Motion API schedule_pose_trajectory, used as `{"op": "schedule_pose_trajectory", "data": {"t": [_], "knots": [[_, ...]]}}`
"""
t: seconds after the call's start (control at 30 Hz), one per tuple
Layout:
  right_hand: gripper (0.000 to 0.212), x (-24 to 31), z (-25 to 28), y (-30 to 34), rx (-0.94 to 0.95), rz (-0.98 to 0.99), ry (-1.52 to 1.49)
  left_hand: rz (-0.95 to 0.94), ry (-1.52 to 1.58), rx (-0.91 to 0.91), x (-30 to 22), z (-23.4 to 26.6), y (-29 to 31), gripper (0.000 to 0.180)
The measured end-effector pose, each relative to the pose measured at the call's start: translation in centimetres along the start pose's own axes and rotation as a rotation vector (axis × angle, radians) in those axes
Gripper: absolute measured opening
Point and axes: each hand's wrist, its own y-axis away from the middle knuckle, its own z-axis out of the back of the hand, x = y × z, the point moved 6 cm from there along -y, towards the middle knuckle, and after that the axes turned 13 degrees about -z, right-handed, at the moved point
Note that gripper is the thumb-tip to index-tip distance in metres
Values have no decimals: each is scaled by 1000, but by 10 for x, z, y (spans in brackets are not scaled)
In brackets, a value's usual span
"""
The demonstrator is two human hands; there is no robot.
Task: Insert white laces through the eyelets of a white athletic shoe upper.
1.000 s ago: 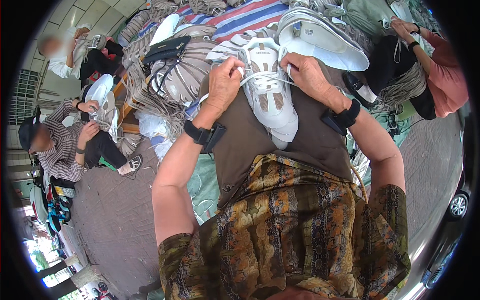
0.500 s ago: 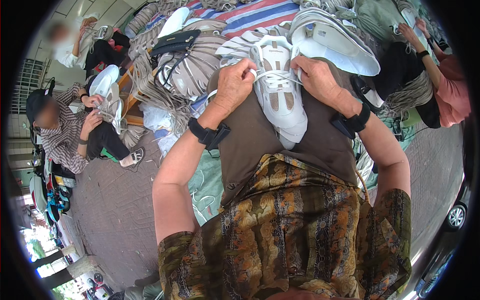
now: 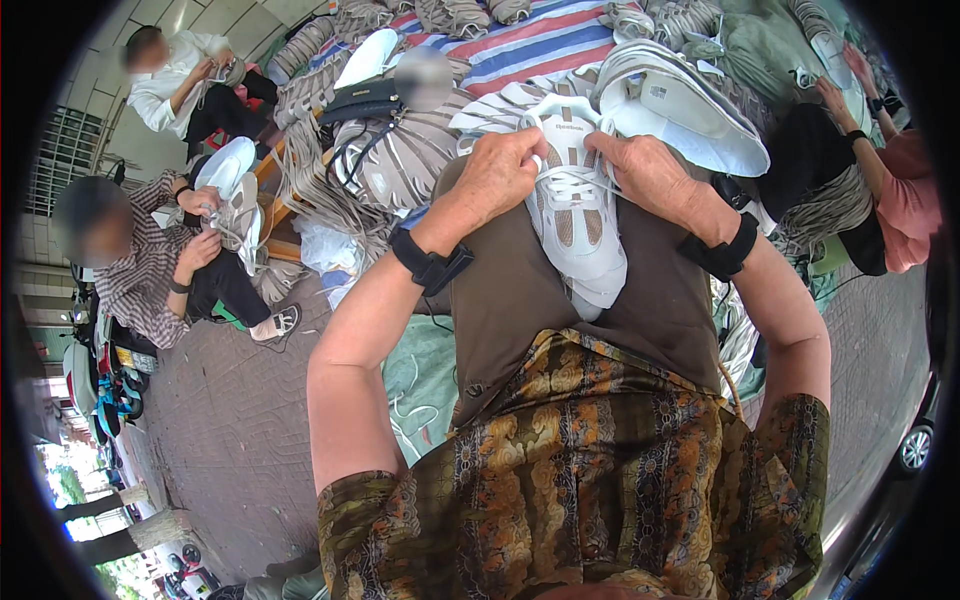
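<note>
A pale grey sneaker [image 3: 580, 255] with beige mesh panels rests between my knees, its toe toward me and its tongue at the far end. White shoelace [image 3: 568, 187] crosses its front in several rows. At the upper left eyelets my left hand [image 3: 498, 178] is closed, thumb and forefinger pinching the shoelace. Opposite it, my right hand [image 3: 652, 178] is closed at the upper right eyelets with its fingertips against the shoe edge. The lace end there is mostly hidden by the fingers. Both wrists wear black straps.
Stacked white-and-grey shoe pieces [image 3: 690, 105] lie beyond my right hand. Bundled grey shoes [image 3: 375, 160] and a dark pouch [image 3: 362, 100] are at the far left. A striped sheet [image 3: 540, 45] spreads behind. Co-workers handle shoes on both sides, one in a checked shirt [image 3: 150, 255].
Both hands have shifted up toward the tongue's top, and the lace that was stretched sideways between them is now drawn in at the upper eyelets. The whole view has moved slightly.
</note>
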Motion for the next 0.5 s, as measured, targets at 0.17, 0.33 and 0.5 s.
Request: {"op": "schedule_pose_trajectory", "data": {"t": [0.17,0.33,0.5], "knots": [[35,-2,24,-1,67,99,115,-246,-28,57,-14,-6,-24,32],[6,-6,-7,-11,15,371,372,-474,-515,289,-37,-2,-17,27],[13,23,-6,-19,-66,646,478,-734,-573,390,-54,-12,-30,12]]}}
